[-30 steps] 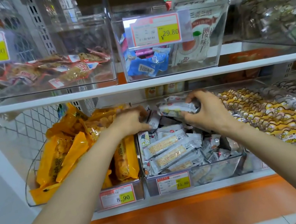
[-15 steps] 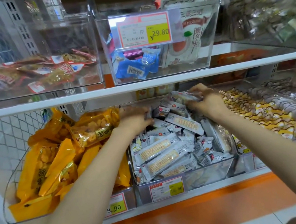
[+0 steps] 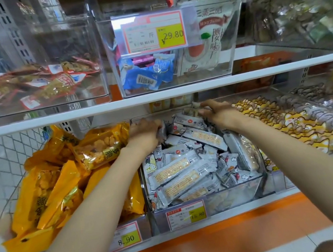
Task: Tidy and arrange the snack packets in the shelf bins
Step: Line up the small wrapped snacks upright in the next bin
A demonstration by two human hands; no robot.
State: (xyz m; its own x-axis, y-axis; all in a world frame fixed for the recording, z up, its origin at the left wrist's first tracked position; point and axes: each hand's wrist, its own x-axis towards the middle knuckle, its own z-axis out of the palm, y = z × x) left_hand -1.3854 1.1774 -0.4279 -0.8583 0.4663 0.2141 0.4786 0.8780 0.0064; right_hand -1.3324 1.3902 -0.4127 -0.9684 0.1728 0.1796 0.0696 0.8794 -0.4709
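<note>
Snack packets (image 3: 189, 172) are piled in the middle bin (image 3: 236, 197). My left hand (image 3: 144, 133) grips a couple at the back-left corner, and my right hand (image 3: 220, 112) pinches one at the very back, hands apart.

upper shelf (image 3: 157, 98): white board, its front edge running right across the view.
on it: three clear bins in a row. These are the upper left bin (image 3: 83, 41), the upper middle bin (image 3: 114, 69) (price tag (image 3: 153, 32) reads 29.80) and the upper right bin (image 3: 299, 41), which is blurred.
lower shelf (image 3: 249, 208): white board with an orange band (image 3: 200, 241) under its front edge.
on it: clear bins side by side, walls touching.
lower left bin (image 3: 3, 225): orange packets (image 3: 58, 191), tag 8.90.
lower middle bin (image 3: 236, 193): silver packets (image 3: 182, 179), tag 15.80.
lower right bin (image 3: 297, 171): yellow-and-white packets (image 3: 304, 127).
left end: mesh panel (image 3: 3, 154).
</note>
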